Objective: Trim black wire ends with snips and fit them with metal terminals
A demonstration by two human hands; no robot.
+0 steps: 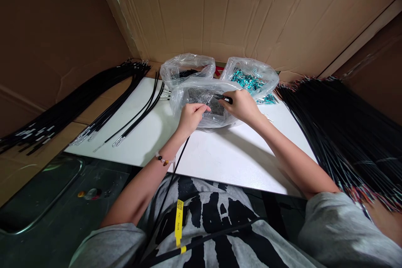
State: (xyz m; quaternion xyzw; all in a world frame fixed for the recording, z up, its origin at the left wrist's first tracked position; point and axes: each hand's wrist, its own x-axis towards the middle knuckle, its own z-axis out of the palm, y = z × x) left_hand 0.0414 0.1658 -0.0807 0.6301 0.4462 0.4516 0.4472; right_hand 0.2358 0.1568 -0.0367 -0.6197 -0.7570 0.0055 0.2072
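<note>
Over a clear plastic bag (204, 83) filled with small grey pieces, my two hands are close together. My left hand (192, 117) is closed in a pinch on a black cable (180, 157); the cable hangs from it over the table edge toward my lap. In my right hand (240, 104) is a small black hand tool (221, 97), its tip pointing left toward the cable end. Fingers hide most of the tool, so its exact kind cannot be made out. The cable end and the tool tip look slightly apart.
Behind stand a bag with black parts (187, 71) and a bag of teal pieces (248, 79). Black cables (103, 88) lie at left, a few shorter ones (141, 113) on the white table (232, 155). A large cable bundle (348, 130) lies at right. Cardboard walls (220, 12) enclose the table.
</note>
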